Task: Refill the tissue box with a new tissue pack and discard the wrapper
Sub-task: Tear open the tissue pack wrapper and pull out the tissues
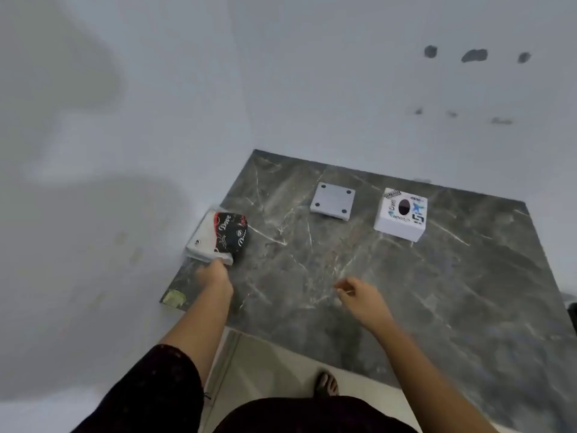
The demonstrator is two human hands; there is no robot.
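Note:
A tissue pack (218,237) in a black, red and white wrapper lies at the left edge of the dark marble counter (390,276). My left hand (215,273) touches the pack's near corner, fingers closed on its edge. The white tissue box (401,214) with stickers and a dark oval hole on top stands at the back right. Its white lid or base plate (333,203), with dark dots at the corners, lies flat to the left of the box. My right hand (359,293) hovers over the counter's middle, fingers loosely curled, holding nothing.
White walls meet at a corner behind the counter. A yellowish patch (174,297) marks the counter's front left corner. Below the front edge are a pale floor and my foot (326,384). A dark object (573,314) shows at the far right edge.

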